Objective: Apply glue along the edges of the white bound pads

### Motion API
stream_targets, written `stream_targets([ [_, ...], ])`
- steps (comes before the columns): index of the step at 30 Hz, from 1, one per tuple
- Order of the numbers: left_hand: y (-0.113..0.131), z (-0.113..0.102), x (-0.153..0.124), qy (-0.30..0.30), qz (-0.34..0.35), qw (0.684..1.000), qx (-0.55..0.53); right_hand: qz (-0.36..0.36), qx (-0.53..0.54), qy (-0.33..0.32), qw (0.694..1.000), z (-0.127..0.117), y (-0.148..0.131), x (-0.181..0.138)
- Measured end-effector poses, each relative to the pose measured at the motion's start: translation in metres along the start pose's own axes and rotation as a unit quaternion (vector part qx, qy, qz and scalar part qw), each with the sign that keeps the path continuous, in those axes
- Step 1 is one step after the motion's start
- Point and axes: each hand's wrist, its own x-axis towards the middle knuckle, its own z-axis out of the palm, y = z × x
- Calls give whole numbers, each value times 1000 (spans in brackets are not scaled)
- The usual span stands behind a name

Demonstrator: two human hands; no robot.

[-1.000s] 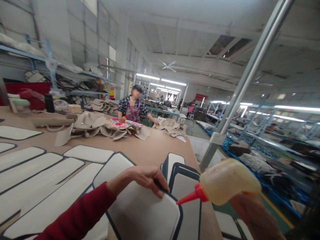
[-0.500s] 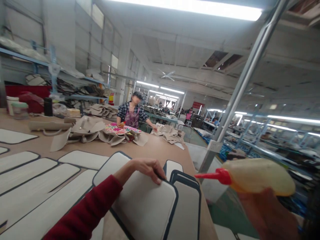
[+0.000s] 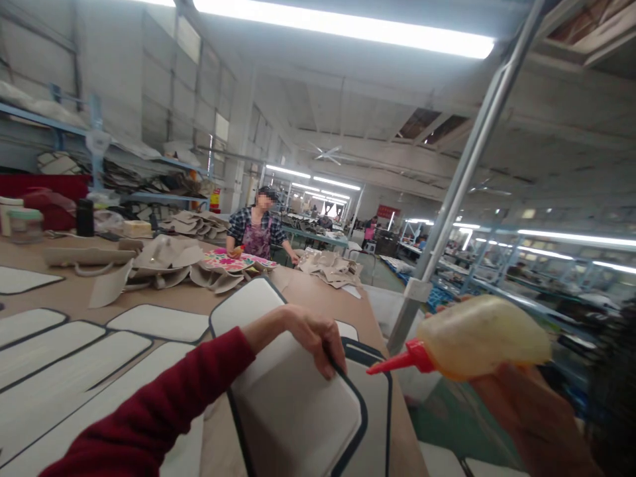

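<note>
White panel point(image 3: 293, 397) now lifted, left hand point(image 3: 313, 334) fingers gripping its edge, right hand point(image 3: 527, 411) clasping glue bottle point(image 3: 477, 338).

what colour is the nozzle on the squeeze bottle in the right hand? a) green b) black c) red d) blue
c) The squeeze bottle gripped in the right hand has a yellowish body and a red cone nozzle pointing left toward the white panel that the left hand grips.

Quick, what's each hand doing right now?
Left hand: closed on the edge of a white panel.
Right hand: holding a glue bottle, red nozzle pointing left.
</note>
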Motion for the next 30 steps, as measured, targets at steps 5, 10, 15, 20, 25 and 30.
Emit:
stream_targets([
  [5, 2, 10, 4, -59, -12, 998, 6, 58, 64, -41, 995, 18, 6, -6],
  [10, -3, 18, 7, -84, -14, 996, -38, 90, 76, -112, 987, 25, 20, -7],
  [15, -8, 24, 10, -115, 0, 991, -67, 95, 83, -132, 983, 25, 30, -1],
  [20, -7, 30, 13, -137, 27, 987, -77, 101, 77, -128, 984, 31, 32, -1],
  [25, -3, 31, 14, -155, 37, 985, -71, 110, 76, -138, 981, 32, 35, 1],
  [30, -1, 31, 14, -159, 37, 983, -78, 107, 91, -152, 978, 32, 37, 4],
])
